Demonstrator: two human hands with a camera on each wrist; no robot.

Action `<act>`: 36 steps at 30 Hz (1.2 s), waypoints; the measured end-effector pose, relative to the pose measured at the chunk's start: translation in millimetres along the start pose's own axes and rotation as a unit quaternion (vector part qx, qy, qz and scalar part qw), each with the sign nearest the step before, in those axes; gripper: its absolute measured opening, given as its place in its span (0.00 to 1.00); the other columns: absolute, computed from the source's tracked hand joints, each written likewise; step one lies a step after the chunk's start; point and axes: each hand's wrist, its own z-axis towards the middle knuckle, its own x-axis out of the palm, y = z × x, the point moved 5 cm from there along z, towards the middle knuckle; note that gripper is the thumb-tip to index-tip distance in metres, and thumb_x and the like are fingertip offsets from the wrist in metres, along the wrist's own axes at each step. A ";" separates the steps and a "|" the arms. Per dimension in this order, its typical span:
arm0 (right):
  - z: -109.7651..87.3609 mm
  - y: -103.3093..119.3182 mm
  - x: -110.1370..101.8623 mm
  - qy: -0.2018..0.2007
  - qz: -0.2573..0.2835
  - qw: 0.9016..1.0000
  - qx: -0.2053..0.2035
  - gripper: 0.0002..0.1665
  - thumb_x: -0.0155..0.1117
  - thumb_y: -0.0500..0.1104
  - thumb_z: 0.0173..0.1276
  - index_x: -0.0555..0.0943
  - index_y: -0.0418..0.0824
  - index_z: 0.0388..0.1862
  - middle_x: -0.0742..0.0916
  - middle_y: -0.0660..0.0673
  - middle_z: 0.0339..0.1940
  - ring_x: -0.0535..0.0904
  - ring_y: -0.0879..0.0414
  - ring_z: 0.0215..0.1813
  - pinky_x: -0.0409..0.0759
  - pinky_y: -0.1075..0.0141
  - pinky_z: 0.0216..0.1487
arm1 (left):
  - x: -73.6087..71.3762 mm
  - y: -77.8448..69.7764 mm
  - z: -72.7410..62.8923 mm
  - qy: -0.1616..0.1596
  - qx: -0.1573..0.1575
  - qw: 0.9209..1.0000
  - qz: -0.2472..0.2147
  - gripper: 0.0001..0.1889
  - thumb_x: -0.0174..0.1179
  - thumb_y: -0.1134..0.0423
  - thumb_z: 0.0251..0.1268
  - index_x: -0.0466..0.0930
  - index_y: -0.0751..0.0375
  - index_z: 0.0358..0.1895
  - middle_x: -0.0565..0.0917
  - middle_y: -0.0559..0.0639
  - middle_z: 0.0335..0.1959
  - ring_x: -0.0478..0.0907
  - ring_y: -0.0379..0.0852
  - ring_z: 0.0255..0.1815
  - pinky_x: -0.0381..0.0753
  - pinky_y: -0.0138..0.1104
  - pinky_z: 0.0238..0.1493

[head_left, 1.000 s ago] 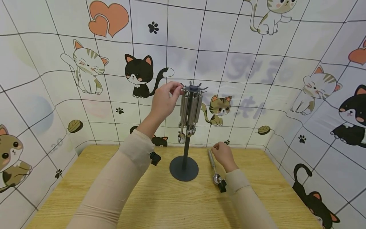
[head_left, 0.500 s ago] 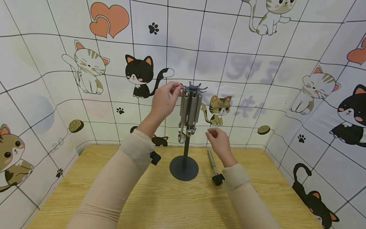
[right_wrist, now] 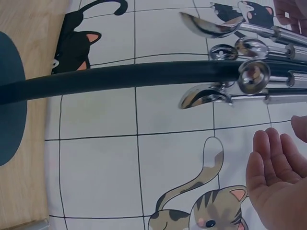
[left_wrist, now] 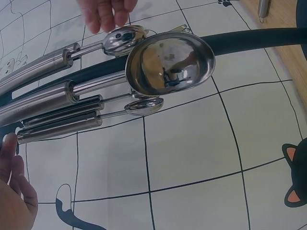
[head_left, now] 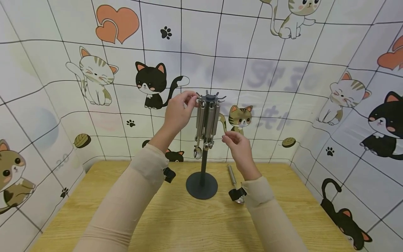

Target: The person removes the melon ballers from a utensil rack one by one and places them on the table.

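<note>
A dark stand (head_left: pixel 201 185) with a round base and upright post carries several hanging metal scoops (head_left: pixel 207 122) from hooks at its top. At the stand's upper left, my left hand (head_left: pixel 179 109) pinches the handle end of one scoop by its hook. In the left wrist view, a large oval bowl (left_wrist: pixel 170 62) hangs in front of smaller ones. My right hand (head_left: pixel 240 148) is raised right of the hanging bowls, thumb apart from the fingers, holding nothing. In the right wrist view its relaxed fingers (right_wrist: pixel 273 158) sit beside the scoop handles.
Another metal scoop (head_left: pixel 232 175) lies on the wooden table (head_left: pixel 189 224) right of the stand's base, its bowl partly behind the black right wrist camera (head_left: pixel 237 193). A cat-patterned cloth (head_left: pixel 201 42) stands close behind the table and along both sides.
My right hand has risen from beside the scoop on the table and moved left towards the hanging bowls. The left hand has stayed at the top of the stand.
</note>
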 end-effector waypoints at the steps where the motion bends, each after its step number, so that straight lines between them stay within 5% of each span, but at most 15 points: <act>1: 0.2 2.1 0.6 0.002 0.004 1.000 -0.001 0.24 0.63 0.47 0.76 0.77 0.36 0.64 0.83 0.34 0.58 0.81 0.45 0.59 0.72 0.56 0.67 | -0.3 -0.4 -0.2 0.000 0.000 1.000 0.000 0.12 0.53 0.57 0.81 0.84 0.58 0.52 0.87 0.48 0.34 0.75 0.45 0.29 0.68 0.37 0.31; 20: 4.4 28.5 11.2 0.027 0.043 0.998 -0.027 0.22 0.64 0.46 0.76 0.79 0.33 0.62 0.84 0.35 0.58 0.81 0.45 0.59 0.73 0.58 0.66 | -1.4 -1.1 -2.0 0.002 -0.006 1.000 -0.015 0.12 0.54 0.57 0.81 0.84 0.58 0.52 0.88 0.48 0.34 0.74 0.46 0.28 0.68 0.37 0.28; 29: 4.7 34.6 17.7 0.025 0.047 0.998 -0.023 0.21 0.64 0.43 0.76 0.79 0.34 0.62 0.84 0.41 0.56 0.80 0.54 0.56 0.76 0.59 0.63 | 1.5 2.8 -2.9 0.002 -0.022 0.999 -0.044 0.11 0.54 0.57 0.80 0.83 0.57 0.52 0.87 0.48 0.34 0.77 0.45 0.35 0.71 0.37 0.36; 36: 5.7 35.8 23.5 0.033 0.050 0.998 -0.022 0.21 0.63 0.40 0.76 0.78 0.33 0.63 0.82 0.39 0.58 0.79 0.52 0.57 0.76 0.57 0.64 | 1.9 3.6 -3.2 -0.005 -0.021 0.998 -0.058 0.10 0.54 0.59 0.80 0.83 0.59 0.51 0.87 0.49 0.35 0.79 0.45 0.37 0.72 0.38 0.40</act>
